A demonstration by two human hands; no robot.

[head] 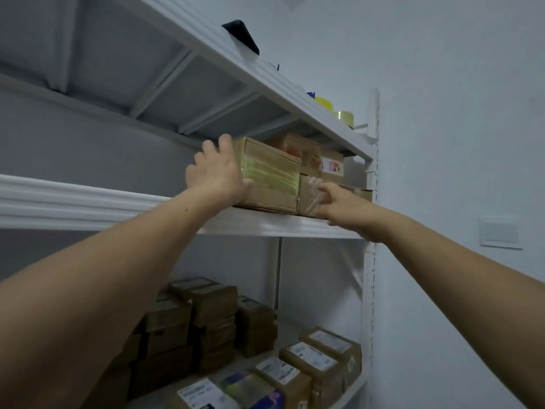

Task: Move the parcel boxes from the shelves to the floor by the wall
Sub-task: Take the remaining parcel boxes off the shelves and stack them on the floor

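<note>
A taped brown parcel box stands on the middle shelf of a white rack. My left hand lies against its left side, fingers over the top corner and thumb on its front. To its right sits a smaller box wrapped in clear tape; my right hand touches its front with loosely bent fingers. Behind these are more boxes, one with a pink label.
The lower shelf holds several stacked brown parcels and labelled ones. On the top shelf lie a black object and tape rolls. A white wall with a switch plate is at the right.
</note>
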